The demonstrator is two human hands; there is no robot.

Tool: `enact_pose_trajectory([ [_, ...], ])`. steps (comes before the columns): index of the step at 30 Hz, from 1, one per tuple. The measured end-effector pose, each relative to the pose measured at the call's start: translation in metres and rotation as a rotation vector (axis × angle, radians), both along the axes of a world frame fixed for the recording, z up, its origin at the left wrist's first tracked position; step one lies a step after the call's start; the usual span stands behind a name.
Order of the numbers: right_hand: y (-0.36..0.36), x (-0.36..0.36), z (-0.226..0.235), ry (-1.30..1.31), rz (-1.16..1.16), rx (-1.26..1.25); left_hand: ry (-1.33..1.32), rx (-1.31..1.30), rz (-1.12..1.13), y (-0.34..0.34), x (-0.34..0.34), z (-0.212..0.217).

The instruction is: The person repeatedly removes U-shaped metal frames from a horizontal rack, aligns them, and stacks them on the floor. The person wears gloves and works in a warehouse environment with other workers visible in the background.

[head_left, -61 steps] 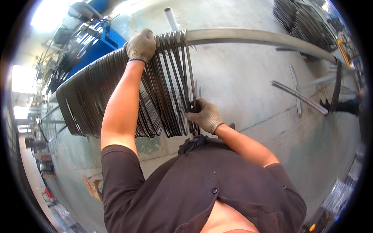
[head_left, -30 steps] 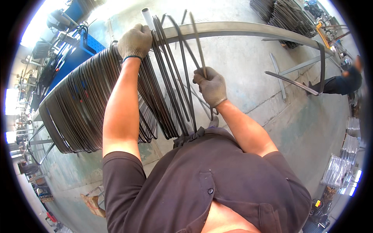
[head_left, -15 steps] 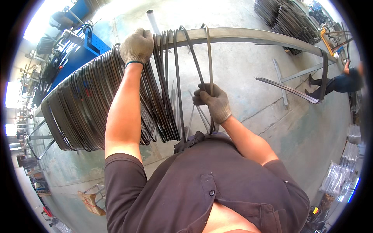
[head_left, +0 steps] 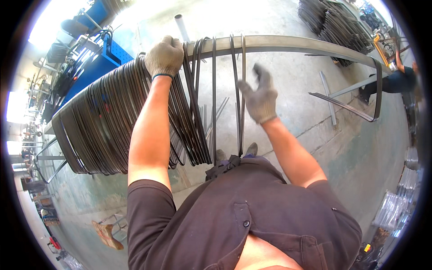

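Many dark bent metal rod frames (head_left: 103, 117) hang side by side on a long flat metal beam (head_left: 288, 42). My left hand (head_left: 164, 56), in a grey knit glove, is closed over the tops of the frames at the beam. Its fingertips are hidden. To the right, a few frames hang spaced apart, with a pair of rods (head_left: 240, 99) close together in front of me. My right hand (head_left: 261, 99), also gloved, is just right of that pair, thumb and fingers apart, holding nothing. It is slightly blurred.
Another bent frame (head_left: 377, 90) hangs near the beam's right end, where a co-worker (head_left: 398, 83) stands. Stacked dark metal parts (head_left: 337, 31) lie at the back right. A blue workbench (head_left: 90, 74) is at the left, and a small stool (head_left: 108, 234) behind me.
My right hand has let go of the hanging rods and moved up and right, its fingers spreading. Two rods that stood at an angle now hang nearly parallel. My left hand keeps its hold.
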State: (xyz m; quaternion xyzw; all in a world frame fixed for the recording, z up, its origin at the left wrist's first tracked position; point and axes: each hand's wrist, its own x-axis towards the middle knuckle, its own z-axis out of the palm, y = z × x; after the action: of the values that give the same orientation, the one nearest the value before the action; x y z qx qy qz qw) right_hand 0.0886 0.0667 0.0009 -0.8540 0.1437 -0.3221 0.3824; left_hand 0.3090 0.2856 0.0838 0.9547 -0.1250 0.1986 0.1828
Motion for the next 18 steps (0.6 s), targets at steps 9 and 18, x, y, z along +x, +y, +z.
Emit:
enact_pose_trajectory([
  [9, 0.039, 0.126, 0.070, 0.297, -0.091, -0.534, -0.088, 0.017, 0.004, 0.000, -0.002, 0.000],
  [18, 0.021, 0.139, 0.080, 0.329, 0.124, -0.453, -0.111, -0.005, -0.060, 0.008, 0.000, -0.005],
])
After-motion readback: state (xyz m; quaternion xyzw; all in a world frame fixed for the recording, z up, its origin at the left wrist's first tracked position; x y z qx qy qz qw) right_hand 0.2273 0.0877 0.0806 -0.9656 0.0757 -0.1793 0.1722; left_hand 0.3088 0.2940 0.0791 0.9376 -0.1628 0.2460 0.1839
